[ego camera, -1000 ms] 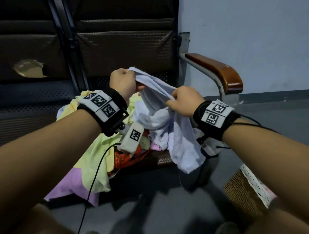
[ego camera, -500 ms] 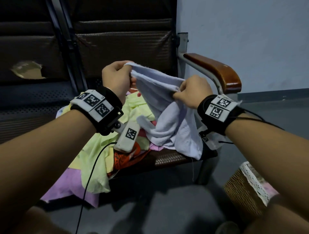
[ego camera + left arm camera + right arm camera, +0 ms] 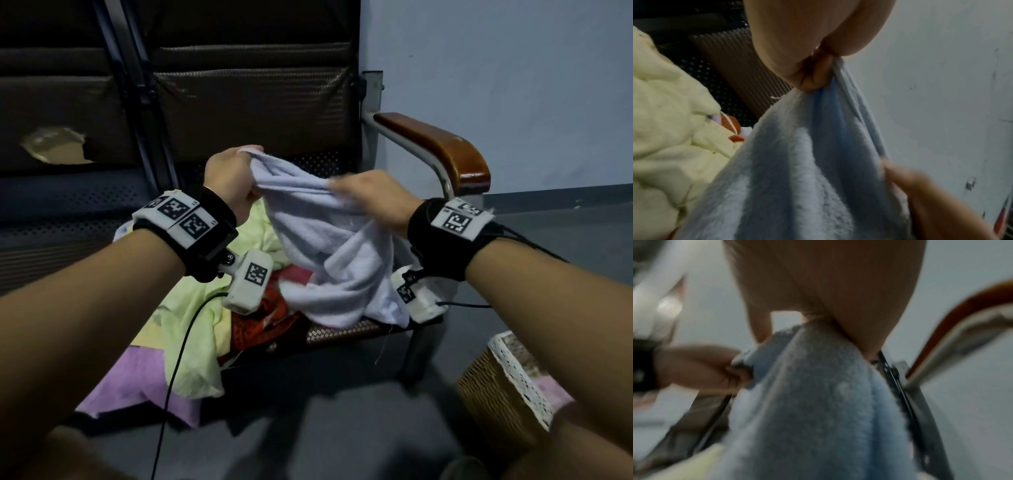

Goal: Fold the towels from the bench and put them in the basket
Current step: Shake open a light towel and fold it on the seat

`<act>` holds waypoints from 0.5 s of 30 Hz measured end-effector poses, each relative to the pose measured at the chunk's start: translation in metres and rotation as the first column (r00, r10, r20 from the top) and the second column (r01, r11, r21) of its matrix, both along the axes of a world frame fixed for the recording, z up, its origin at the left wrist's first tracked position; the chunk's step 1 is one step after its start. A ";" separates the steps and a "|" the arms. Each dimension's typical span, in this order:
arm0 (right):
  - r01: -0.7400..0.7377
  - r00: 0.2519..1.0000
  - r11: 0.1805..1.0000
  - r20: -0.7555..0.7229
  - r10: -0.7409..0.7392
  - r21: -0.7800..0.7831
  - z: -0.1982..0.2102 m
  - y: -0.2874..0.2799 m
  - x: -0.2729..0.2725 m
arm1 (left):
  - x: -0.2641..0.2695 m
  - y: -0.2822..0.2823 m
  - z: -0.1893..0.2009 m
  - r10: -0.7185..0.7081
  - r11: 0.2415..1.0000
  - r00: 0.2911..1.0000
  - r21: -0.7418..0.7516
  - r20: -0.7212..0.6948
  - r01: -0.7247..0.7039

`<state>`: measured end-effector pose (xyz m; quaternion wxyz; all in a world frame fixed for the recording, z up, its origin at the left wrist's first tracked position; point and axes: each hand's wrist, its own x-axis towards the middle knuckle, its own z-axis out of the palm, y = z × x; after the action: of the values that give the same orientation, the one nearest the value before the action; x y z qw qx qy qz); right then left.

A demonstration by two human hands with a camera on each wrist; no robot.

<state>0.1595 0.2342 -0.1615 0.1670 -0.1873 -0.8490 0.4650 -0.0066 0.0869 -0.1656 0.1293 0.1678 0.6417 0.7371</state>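
Basket [image 3: 493, 387], wicker, lace-trimmed rim, on floor lower right, apart from desk; pink cloth [image 3: 556, 394] inside, rest of contents cut off by forearm. Blue towel [image 3: 329, 253], lifted over right end of desk [image 3: 346, 330], lower folds bunched on the seat. Left hand [image 3: 229, 181], fingers curled, pinching towel's upper corner. Right hand [image 3: 373, 198], blurred, on towel's top edge; grip seen from right wrist, thumb and fingers closed on the hem. Yellow towel [image 3: 191, 329], orange patterned cloth [image 3: 260, 325], purple towel [image 3: 137, 383], heaped on desk at left, unfolded. Against half a second earlier: both hands lower, right hand closer to left, top edge slacker.
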 end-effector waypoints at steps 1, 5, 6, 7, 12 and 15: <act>-0.097 0.992 0.958 0.107 0.070 0.271 -0.002 0.002 0.000 | -0.001 0.000 0.002 -0.007 1.000 1.000 -0.009 -0.006 0.007; -0.058 0.971 0.714 0.205 -0.121 0.698 -0.011 0.016 0.001 | -0.009 -0.004 0.002 0.020 0.999 1.000 -0.033 0.008 -0.020; -0.024 0.977 0.727 0.169 -0.127 0.686 -0.011 0.019 0.003 | -0.011 -0.006 -0.001 0.027 0.999 1.000 -0.028 -0.006 -0.027; -0.004 0.984 0.751 0.138 -0.116 0.660 -0.010 0.022 0.004 | -0.012 -0.007 -0.004 0.037 0.998 0.999 -0.040 -0.034 -0.039; 0.044 0.997 0.796 0.024 -0.073 0.604 -0.006 0.025 0.003 | -0.020 -0.015 -0.011 0.122 0.986 0.984 -0.100 -0.131 -0.135; -0.051 0.993 0.863 0.115 -0.008 0.503 -0.004 0.024 0.002 | -0.024 -0.020 -0.010 0.162 0.981 0.979 -0.091 -0.125 -0.174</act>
<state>0.1620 0.2580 -0.1654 0.1567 -0.1534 -0.9512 0.2169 -0.0311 0.0673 -0.1759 0.0371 0.1491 0.6967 0.7007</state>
